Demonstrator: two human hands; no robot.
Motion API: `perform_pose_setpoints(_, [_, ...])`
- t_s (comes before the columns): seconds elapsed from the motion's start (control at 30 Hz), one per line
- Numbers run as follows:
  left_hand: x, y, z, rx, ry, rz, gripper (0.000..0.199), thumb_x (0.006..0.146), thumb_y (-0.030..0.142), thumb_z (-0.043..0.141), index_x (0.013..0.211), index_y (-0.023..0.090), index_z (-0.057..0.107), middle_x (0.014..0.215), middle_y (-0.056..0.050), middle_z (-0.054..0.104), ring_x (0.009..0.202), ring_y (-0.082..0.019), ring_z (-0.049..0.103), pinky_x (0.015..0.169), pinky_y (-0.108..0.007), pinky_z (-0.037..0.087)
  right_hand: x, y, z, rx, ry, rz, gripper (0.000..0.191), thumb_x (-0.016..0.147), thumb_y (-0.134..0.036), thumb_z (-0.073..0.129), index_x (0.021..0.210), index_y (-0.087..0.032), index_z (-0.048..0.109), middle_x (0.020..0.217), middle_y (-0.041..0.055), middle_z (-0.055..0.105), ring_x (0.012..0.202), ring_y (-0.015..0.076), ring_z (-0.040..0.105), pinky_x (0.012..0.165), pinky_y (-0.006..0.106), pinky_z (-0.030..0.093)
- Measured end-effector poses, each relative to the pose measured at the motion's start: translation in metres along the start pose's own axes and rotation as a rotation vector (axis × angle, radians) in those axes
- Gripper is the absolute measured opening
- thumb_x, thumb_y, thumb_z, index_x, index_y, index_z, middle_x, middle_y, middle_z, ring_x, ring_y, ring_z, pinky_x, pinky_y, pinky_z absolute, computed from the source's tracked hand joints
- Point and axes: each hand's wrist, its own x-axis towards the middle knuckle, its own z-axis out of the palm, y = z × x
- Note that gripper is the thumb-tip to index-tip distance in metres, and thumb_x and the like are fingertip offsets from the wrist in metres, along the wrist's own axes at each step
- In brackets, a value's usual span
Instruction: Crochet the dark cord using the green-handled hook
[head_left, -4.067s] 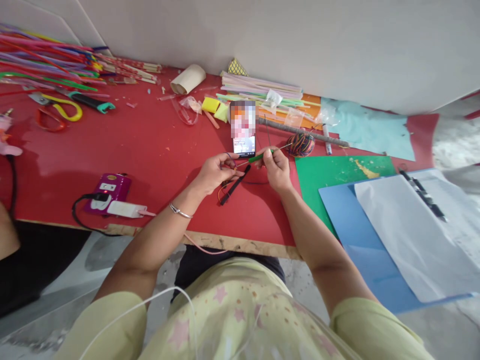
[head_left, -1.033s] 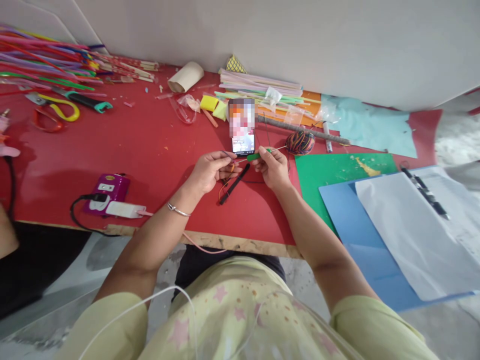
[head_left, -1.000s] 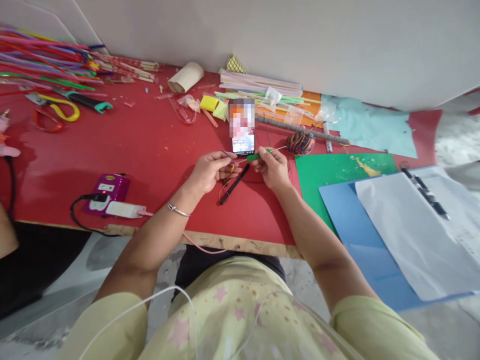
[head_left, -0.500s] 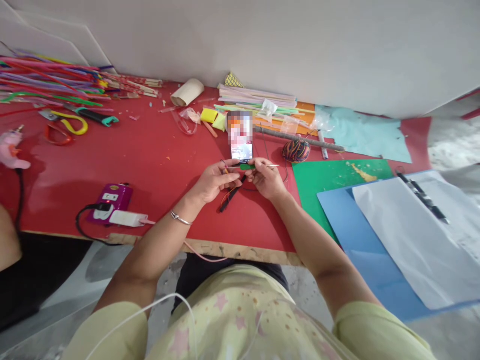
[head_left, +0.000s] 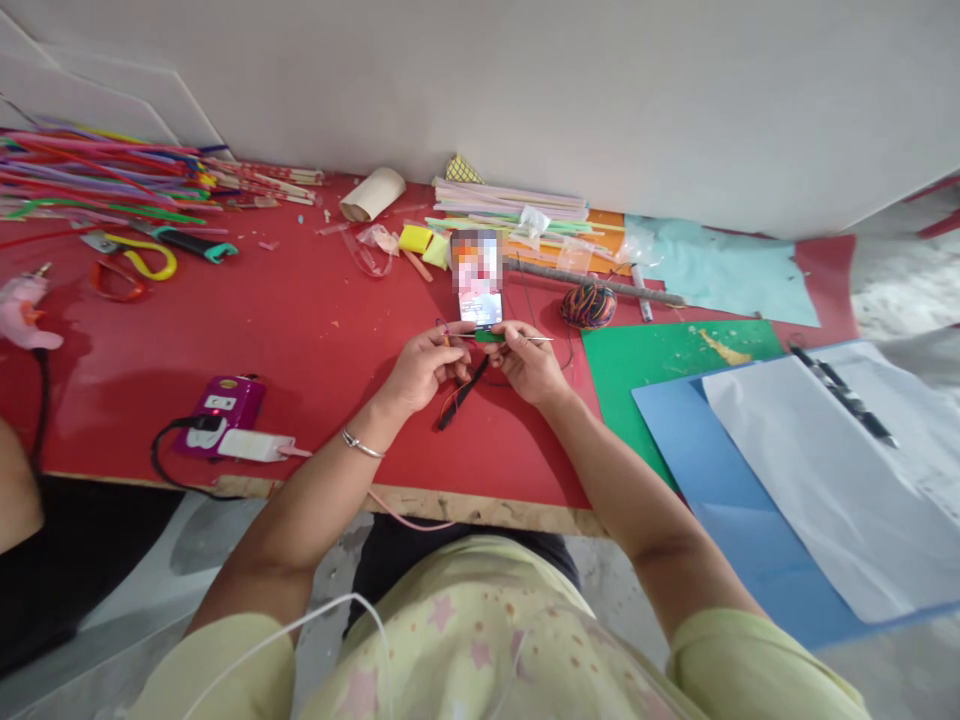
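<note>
My left hand (head_left: 421, 368) is closed on a thin needle-like stick, with coloured yarn at its fingers. My right hand (head_left: 529, 362) pinches a small green piece (head_left: 489, 337) and another thin stick, whose pale tip (head_left: 546, 339) sticks out to the right. Both hands meet just below a lit phone (head_left: 478, 290). A black rod-like item (head_left: 461, 398) lies slanted beneath them, with orange yarn beside it. To the right of the phone is a multicoloured yarn ball (head_left: 589, 304), its dark strand curving toward my right hand.
Left on the red table (head_left: 322, 370) are a purple power adapter (head_left: 234, 398), scissors (head_left: 150, 260), a glue gun (head_left: 22, 310) and pipe cleaners (head_left: 97, 175). A cardboard roll (head_left: 373, 194) lies behind. At right are a green sheet (head_left: 637, 370) and a blue folder (head_left: 697, 470) with papers. Another person's arm (head_left: 15, 490) shows at left.
The view has shifted slightly. My left hand's fingers have moved a little around the yarn and stick; my right hand keeps nearly the same pinch.
</note>
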Motion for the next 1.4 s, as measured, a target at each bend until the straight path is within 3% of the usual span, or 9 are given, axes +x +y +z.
perform_pose_setpoints(0.3, [0.0,0.0,0.0,0.045,0.015,0.007,0.047,0.076,0.029,0.085,0.12,0.016,0.073,0.076,0.001,0.068,0.054,-0.008,0.058,0.05,-0.022,0.047,-0.001,0.0,0.0,0.041,-0.016,-0.014,0.036,0.075,-0.051,0.089,0.095,-0.025,0.074,0.075,-0.0023,0.077,0.066,0.0104,0.067,0.063,0.021,0.055])
perform_pose_setpoints(0.6, [0.0,-0.002,0.005,0.105,0.116,0.116,0.041,0.08,0.051,0.084,0.103,0.018,0.079,0.063,0.002,0.062,0.044,-0.005,0.045,0.041,-0.021,0.031,-0.003,0.009,0.0,-0.068,-0.047,-0.064,0.034,0.08,-0.051,0.086,0.101,-0.027,0.075,0.087,-0.0002,0.079,0.077,0.0135,0.072,0.069,0.025,0.057])
perform_pose_setpoints(0.7, [-0.001,0.002,0.008,0.064,0.137,0.091,0.04,0.077,0.05,0.087,0.099,0.017,0.078,0.063,0.002,0.062,0.045,-0.005,0.045,0.042,-0.021,0.031,-0.004,0.008,-0.005,-0.289,-0.067,-0.162,0.035,0.085,-0.048,0.082,0.114,-0.029,0.074,0.101,0.0016,0.079,0.087,0.0171,0.073,0.078,0.032,0.06])
perform_pose_setpoints(0.8, [-0.002,0.006,0.007,0.009,0.141,0.082,0.039,0.076,0.048,0.088,0.096,0.017,0.078,0.063,0.003,0.061,0.045,-0.004,0.044,0.044,-0.02,0.031,-0.004,-0.001,-0.009,-0.724,-0.076,-0.414,0.037,0.091,-0.043,0.075,0.126,-0.031,0.072,0.123,0.0064,0.076,0.114,0.026,0.069,0.101,0.046,0.057])
perform_pose_setpoints(0.9, [-0.001,0.007,0.006,-0.025,0.135,0.07,0.039,0.074,0.047,0.09,0.093,0.016,0.077,0.062,0.003,0.059,0.045,-0.004,0.043,0.043,-0.02,0.03,0.003,-0.011,-0.004,-1.234,-0.012,-0.674,0.038,0.097,-0.041,0.067,0.133,-0.031,0.069,0.148,0.009,0.064,0.142,0.0346,0.051,0.12,0.06,0.042])
perform_pose_setpoints(1.0, [0.0,0.005,0.005,-0.033,0.101,0.051,0.039,0.075,0.047,0.089,0.092,0.015,0.076,0.062,0.002,0.059,0.045,-0.004,0.043,0.043,-0.019,0.029,0.015,-0.014,0.004,-1.541,0.122,-0.747,0.046,0.1,-0.045,0.061,0.144,-0.031,0.062,0.165,0.0092,0.047,0.157,0.0394,0.031,0.124,0.065,0.033])
perform_pose_setpoints(1.17, [0.0,0.0,0.003,-0.058,0.067,0.047,0.039,0.077,0.047,0.089,0.094,0.014,0.076,0.063,0.002,0.059,0.045,-0.003,0.043,0.043,-0.018,0.029,0.038,-0.004,0.005,-1.739,0.202,-0.692,0.051,0.101,-0.053,0.057,0.146,-0.028,0.061,0.168,0.0128,0.041,0.159,0.0433,0.026,0.122,0.067,0.033])
perform_pose_setpoints(1.4, [0.0,0.002,0.003,-0.057,0.079,0.036,0.039,0.077,0.047,0.088,0.093,0.013,0.076,0.063,0.002,0.058,0.045,-0.003,0.043,0.043,-0.019,0.028,0.039,-0.004,-0.001,-1.636,0.21,-0.761,0.048,0.103,-0.051,0.052,0.144,-0.028,0.061,0.167,0.0118,0.042,0.16,0.0408,0.025,0.123,0.067,0.03])
